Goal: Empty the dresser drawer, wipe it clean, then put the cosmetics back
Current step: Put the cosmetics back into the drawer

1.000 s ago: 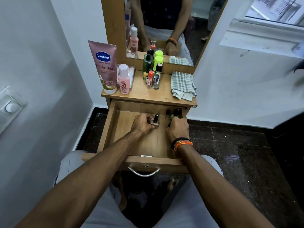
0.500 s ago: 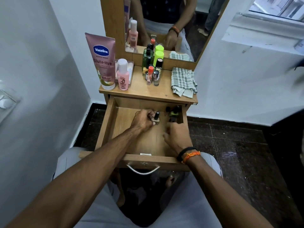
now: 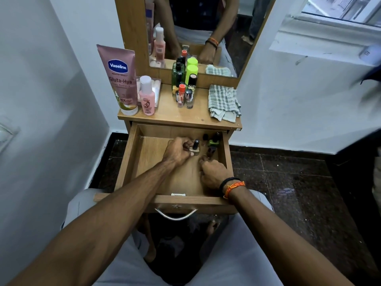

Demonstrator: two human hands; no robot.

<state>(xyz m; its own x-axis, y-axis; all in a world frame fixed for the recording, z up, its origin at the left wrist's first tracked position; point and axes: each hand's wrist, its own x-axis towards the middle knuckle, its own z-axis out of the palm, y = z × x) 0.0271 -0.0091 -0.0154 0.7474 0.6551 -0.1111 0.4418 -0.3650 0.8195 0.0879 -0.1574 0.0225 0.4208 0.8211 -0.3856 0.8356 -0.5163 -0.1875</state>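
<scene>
Inside the open wooden dresser drawer (image 3: 144,162), pulled out toward the seated person, both hands are at work near the back right corner. The left hand (image 3: 178,151) is curled closed around a small beige nail polish bottle with a black cap (image 3: 195,147), which stands upright on the drawer floor. The right hand (image 3: 212,172) rests lower on the drawer floor, its fingers (image 3: 203,159) bent and close to a dark slim bottle (image 3: 211,151); whether they grip it cannot be told. A green nail polish bottle with a black cap (image 3: 214,141) stands just behind, beside a small dark-capped item (image 3: 205,137) at the back wall. A black band and orange thread (image 3: 232,185) circle the right wrist. On the wooden dresser top (image 3: 169,116) stand a pink Vaseline tube (image 3: 121,79), a small pink bottle with a white cap (image 3: 146,96), a cluster of green bottles and small cosmetics (image 3: 185,83), and a folded green-and-white checked cloth (image 3: 223,102) at the right. A wood-framed mirror (image 3: 195,27) rises behind them. The drawer front carries a curved metal handle (image 3: 175,215).
</scene>
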